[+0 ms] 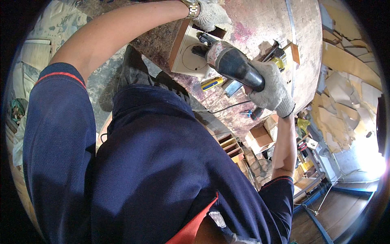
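Note:
My right hand (272, 83), in a light knitted glove, is wrapped round the dark barrel-shaped body of a corded jigsaw (233, 65). The tool's metal front end lies over a pale-faced wooden box (178, 57) with brown sides. A circle is drawn on the box's face, and a dark opening is cut near its far edge. At that far edge my left hand (212, 16), also gloved and with a watch at the wrist, grips the box beside the opening. The jigsaw hides part of the face, so I cannot see whether the blade touches it.
A yellow-and-blue-handled tool (211, 83) lies just right of the box. Beyond my right hand is a yellow power tool (279, 61) by a small wood piece (294, 53). Open wooden boxes (260, 137) and a fan (260, 167) are lower right; board offcuts (341, 101) pile at far right.

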Motion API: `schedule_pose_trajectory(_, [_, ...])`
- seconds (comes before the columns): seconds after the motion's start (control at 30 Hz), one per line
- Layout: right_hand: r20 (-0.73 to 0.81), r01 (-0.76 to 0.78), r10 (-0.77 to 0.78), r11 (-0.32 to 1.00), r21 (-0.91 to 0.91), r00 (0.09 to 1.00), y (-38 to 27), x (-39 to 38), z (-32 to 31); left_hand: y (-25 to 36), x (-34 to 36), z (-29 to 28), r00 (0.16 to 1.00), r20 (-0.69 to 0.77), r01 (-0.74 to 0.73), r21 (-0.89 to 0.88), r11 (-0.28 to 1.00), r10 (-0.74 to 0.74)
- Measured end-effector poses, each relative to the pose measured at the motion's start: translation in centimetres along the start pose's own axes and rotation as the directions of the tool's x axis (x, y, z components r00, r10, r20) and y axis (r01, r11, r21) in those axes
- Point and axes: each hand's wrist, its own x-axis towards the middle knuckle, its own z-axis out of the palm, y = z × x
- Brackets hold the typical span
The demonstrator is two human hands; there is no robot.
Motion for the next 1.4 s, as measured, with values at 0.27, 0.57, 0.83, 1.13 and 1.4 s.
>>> schedule_pose_trajectory(0.27, [0.029,-0.043,0.044,0.998,-0.035,0.999,-0.2,-0.2,-0.2,-1.0,-0.2,0.3,0.986,-0.138,-0.108,-0.088,0.99,0.095])
schedule_pose_trajectory(0.57, [-0.003,-0.073,0.073,0.992,-0.103,0.997,-0.1,-0.4,0.2,6.3,-8.6,-2.0,0.504,-0.392,0.469,-0.624,0.625,-0.77])
schedule_pose_trajectory(0.83, [-0.042,0.021,-0.024,0.996,-0.083,0.999,0.9,-0.3,0.7,19.9,-9.0,10.2,0.274,-0.486,0.663,-0.529,0.529,-0.83])
schedule_pose_trajectory(1.13, [-0.128,-0.154,0.174,0.976,0.154,0.976,0.7,-2.3,3.0,14.8,-11.9,8.9,0.647,-0.554,0.51,-0.196,0.837,-0.524])
schedule_pose_trajectory(1.4, [-0.301,-0.337,0.583,0.738,0.584,0.754,-1.7,-6.1,11.2,7.6,-9.5,5.0,0.932,-0.209,0.274,-0.125,0.954,-0.295])
